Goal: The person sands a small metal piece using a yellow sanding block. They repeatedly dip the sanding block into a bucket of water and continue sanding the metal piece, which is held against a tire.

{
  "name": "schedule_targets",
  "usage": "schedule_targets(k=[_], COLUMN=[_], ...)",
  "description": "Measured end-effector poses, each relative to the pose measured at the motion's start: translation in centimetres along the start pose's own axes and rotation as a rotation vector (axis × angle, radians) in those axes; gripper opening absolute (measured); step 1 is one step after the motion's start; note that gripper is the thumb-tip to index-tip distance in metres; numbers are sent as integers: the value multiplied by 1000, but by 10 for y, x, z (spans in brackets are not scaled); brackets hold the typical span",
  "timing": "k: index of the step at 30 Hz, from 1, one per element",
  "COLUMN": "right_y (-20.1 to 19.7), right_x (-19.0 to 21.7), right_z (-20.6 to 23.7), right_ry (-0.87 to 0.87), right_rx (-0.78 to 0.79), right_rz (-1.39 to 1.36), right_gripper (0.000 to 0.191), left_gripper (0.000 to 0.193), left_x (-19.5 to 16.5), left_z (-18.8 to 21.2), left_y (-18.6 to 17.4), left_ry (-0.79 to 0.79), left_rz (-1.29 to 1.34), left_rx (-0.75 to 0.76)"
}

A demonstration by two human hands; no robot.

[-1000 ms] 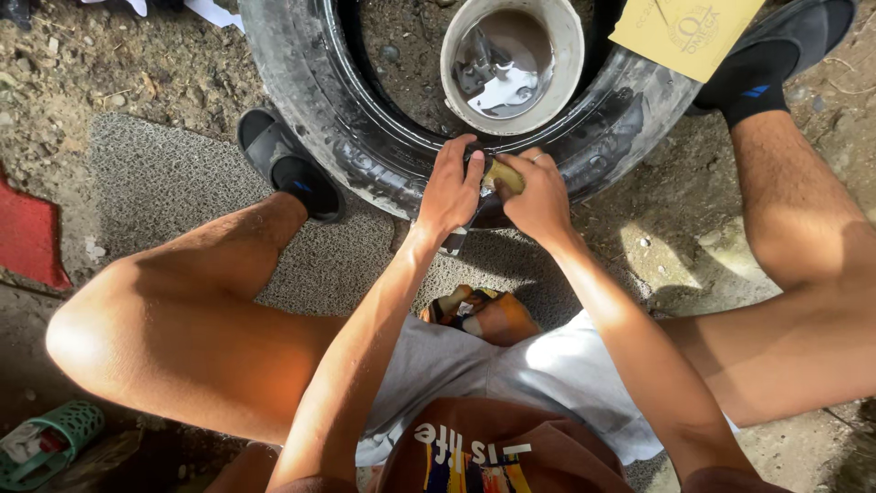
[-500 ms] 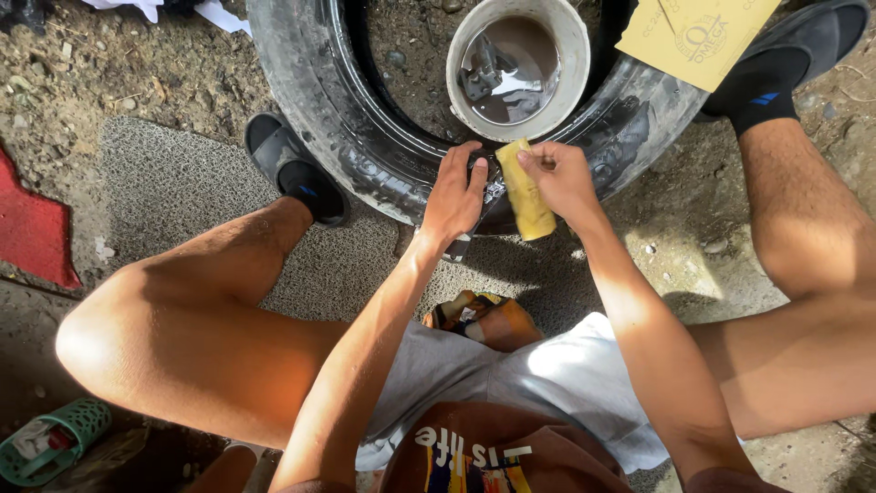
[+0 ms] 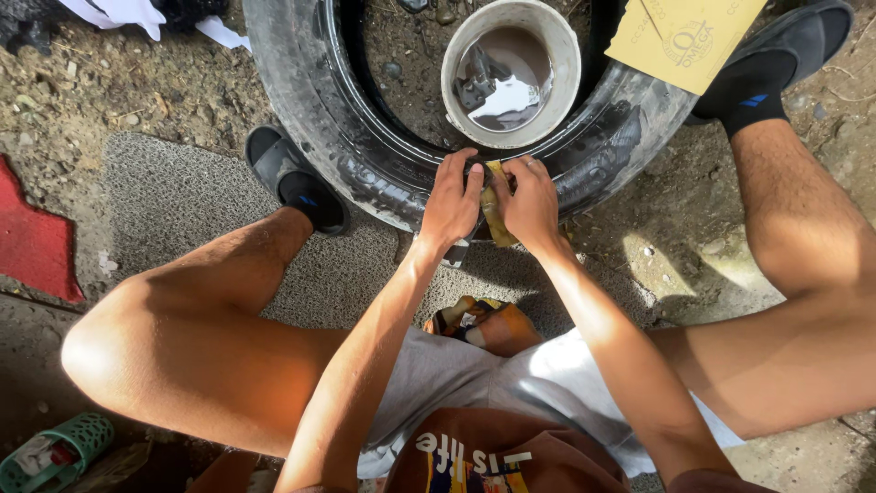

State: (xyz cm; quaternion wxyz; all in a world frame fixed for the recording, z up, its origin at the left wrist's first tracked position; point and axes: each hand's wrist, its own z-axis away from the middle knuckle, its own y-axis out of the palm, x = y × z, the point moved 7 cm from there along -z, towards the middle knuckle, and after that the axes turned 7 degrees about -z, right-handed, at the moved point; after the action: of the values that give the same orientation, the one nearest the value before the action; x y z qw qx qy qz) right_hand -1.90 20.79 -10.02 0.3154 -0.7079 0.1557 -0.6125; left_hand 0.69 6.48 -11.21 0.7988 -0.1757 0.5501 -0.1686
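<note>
1. Where both hands meet, a yellow sandpaper piece [image 3: 495, 212] lies against the black tyre [image 3: 365, 173] sidewall.
2. Right hand [image 3: 531, 203] fingers curl shut on it; left hand [image 3: 452, 203] fingers press flat on the rubber.
3. At 12 o'clock, a white bucket [image 3: 566, 64] sits inside the tyre.

We see bare, stony ground [image 3: 137, 91] carrying everything. A black tyre [image 3: 301, 119] lies flat on it, and inside the tyre's ring a white bucket [image 3: 566, 100] stands on the dirt. Just beside the tyre, on its near left, a grey mat [image 3: 173, 196] lies spread. Left of the tyre, past the mat, lies a red mat [image 3: 32, 242].
</note>
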Motion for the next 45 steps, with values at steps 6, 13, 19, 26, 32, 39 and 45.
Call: schedule_targets(k=[6,13,19,26,32,39,45], right_y=[7,2,-7,-16,-8,1,0], right_x=[-20,-42,-27,9,11,2,-2], right_z=[-9,-1,4,-8,-7,-17,-15], right_ry=[183,425,437,211,169,180,162], right_rx=[-11,-100,-51,-62,11,0,-1], right_rz=[49,-380,-274,-16,50,4,39], right_gripper=[23,19,18,31,29,29,23], left_gripper=[65,68,67,70,64,59,57], left_x=[-8,-11,2,2,3,4,9], left_z=[-3,-1,8,3,3,1,2], left_y=[-1,3,13,18,11,8,13], left_ry=[51,77,-76,-43,-67,-69,-76], left_rz=[-46,-114,80,40,113,131,146], left_rx=[-12,-48,-216,-158,-200,-245,-203])
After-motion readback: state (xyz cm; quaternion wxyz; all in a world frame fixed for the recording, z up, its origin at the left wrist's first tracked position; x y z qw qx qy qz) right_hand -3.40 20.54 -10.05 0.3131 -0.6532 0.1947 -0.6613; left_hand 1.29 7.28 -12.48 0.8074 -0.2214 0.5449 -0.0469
